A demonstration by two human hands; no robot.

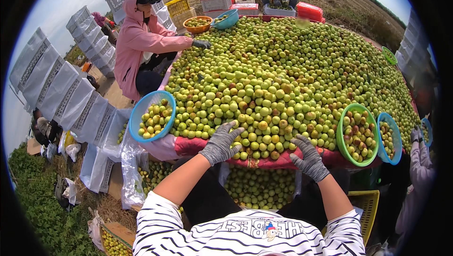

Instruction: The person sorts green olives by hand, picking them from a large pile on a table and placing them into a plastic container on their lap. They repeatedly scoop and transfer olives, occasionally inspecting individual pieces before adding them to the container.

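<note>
A large heap of green jujubes (264, 91), some blushed brown, covers a table draped with a red cloth (188, 146). My left hand (221, 144), in a grey knit glove, rests at the heap's near edge with fingers apart and touching the fruit. My right hand (309, 159), gloved alike, is at the near edge farther right, its fingers spread beside the jujubes. No fruit shows in either hand. Between my knees, below the table edge, sits a container full of jujubes (259, 187).
A blue basin (133, 118) stands left, a green basin (340, 136) and another blue basin (397, 138) right, all holding jujubes. A person in pink (134, 51) reaches onto the heap. White crates (59, 86) are stacked left; a yellow crate (373, 209) is low right.
</note>
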